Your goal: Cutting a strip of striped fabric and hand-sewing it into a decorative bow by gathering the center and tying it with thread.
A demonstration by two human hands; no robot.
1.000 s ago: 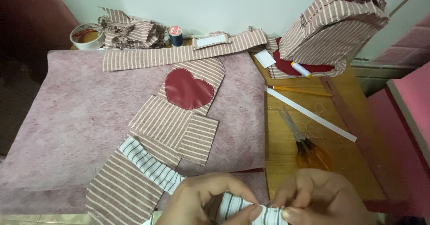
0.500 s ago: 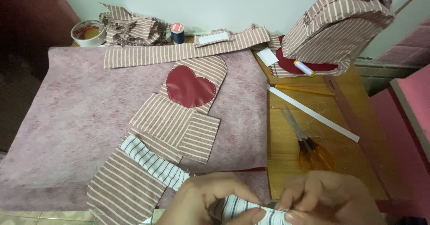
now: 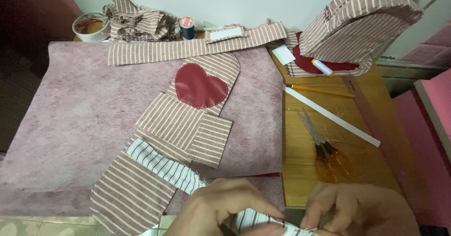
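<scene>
At the bottom edge of the frame, the left hand (image 3: 224, 207) and right hand (image 3: 361, 210) both pinch a white striped cloth strip (image 3: 256, 220) running sideways between them, scissors (image 3: 324, 153) just above the right hand

Two thread spools (image 3: 187, 28) (image 3: 322, 67), one pair of scissors (image 3: 324, 146) (orange-handled), one pencil (image 3: 319, 90), one red heart patch (image 3: 200, 85)

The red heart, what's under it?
The red heart lies on a striped cloth piece with a rounded top, which rests on the pink mat. The stripes right beneath the heart are covered, so they cannot be seen.
</scene>
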